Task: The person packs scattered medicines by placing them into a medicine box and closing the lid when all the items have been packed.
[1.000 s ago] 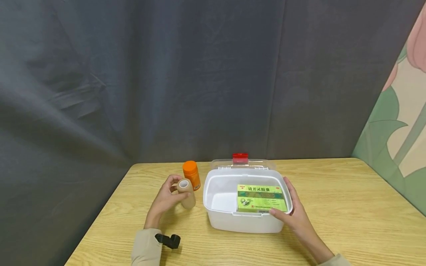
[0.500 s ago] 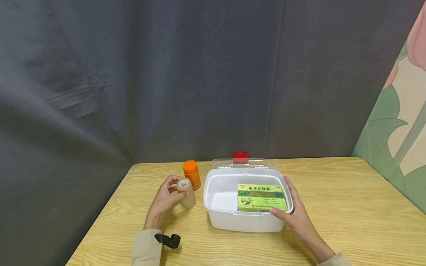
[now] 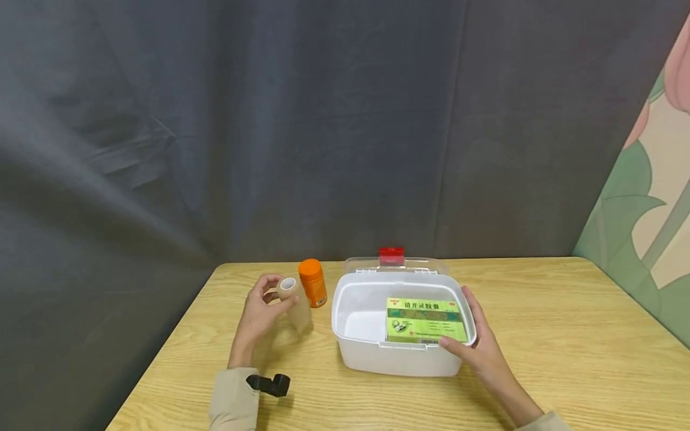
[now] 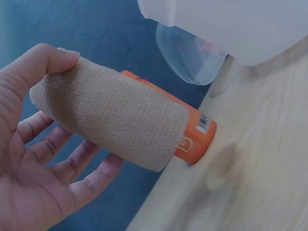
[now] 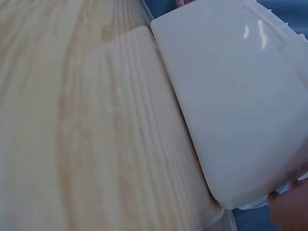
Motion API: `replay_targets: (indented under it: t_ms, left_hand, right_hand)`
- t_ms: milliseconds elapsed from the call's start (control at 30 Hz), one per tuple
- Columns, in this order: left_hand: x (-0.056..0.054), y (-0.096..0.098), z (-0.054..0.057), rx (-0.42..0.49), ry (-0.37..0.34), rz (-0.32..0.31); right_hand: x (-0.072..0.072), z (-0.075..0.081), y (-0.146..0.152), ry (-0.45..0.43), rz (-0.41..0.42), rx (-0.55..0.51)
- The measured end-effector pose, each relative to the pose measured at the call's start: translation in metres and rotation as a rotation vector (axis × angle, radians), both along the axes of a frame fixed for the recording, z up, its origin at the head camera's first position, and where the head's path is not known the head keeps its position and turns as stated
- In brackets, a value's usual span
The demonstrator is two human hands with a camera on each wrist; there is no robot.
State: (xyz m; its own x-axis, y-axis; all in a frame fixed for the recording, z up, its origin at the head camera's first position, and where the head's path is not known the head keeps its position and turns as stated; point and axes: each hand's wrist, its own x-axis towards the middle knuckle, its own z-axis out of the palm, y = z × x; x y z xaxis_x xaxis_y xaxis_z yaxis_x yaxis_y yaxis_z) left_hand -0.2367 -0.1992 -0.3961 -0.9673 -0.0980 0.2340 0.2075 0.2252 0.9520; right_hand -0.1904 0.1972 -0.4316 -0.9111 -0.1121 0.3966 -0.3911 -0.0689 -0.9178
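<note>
Between the thumb and fingers of my left hand (image 3: pixel 259 314) is a tan roll of elastic bandage (image 3: pixel 296 311), held near its top end. The roll leans, top toward the left, and its textured side fills the middle of the left wrist view. Just behind it stands an orange bottle (image 3: pixel 313 286), partly covered by the roll in the left wrist view. My right hand (image 3: pixel 480 341) grips the right end of a white plastic box (image 3: pixel 399 359), thumb over the front rim. Inside the box, on the right, a green medicine carton (image 3: pixel 426 323) leans face up.
The clear lid with a red latch (image 3: pixel 391 256) is swung back behind the box. A wood-grain table (image 3: pixel 566 335) lies under everything, with a dark curtain (image 3: pixel 345 131) along its far edge. A flower-painted wall (image 3: pixel 636 239) borders the right side.
My left hand has shifted a little left and up with the bandage roll, which now tilts more. The right hand keeps its hold on the box, and the box stays in place.
</note>
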Motion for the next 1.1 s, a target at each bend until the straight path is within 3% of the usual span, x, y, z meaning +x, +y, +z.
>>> replay_targets:
  t_ms: [233, 633, 900, 1100]
  left_hand:
    - [0.006, 0.001, 0.015, -0.004, 0.05, 0.039]
    - [0.021, 0.014, 0.051, 0.04, 0.22, 0.062]
    - [0.03, 0.029, 0.071, 0.04, 0.27, 0.015]
    - [0.029, 0.042, 0.083, 0.01, 0.308, -0.039]
  right_hand:
    - [-0.001, 0.001, 0.001, 0.008, 0.006, 0.008]
    - [-0.001, 0.001, 0.001, 0.003, 0.017, 0.002]
    - [0.0, 0.0, 0.002, 0.013, 0.016, -0.018]
    - [-0.001, 0.001, 0.003, -0.004, 0.012, 0.005]
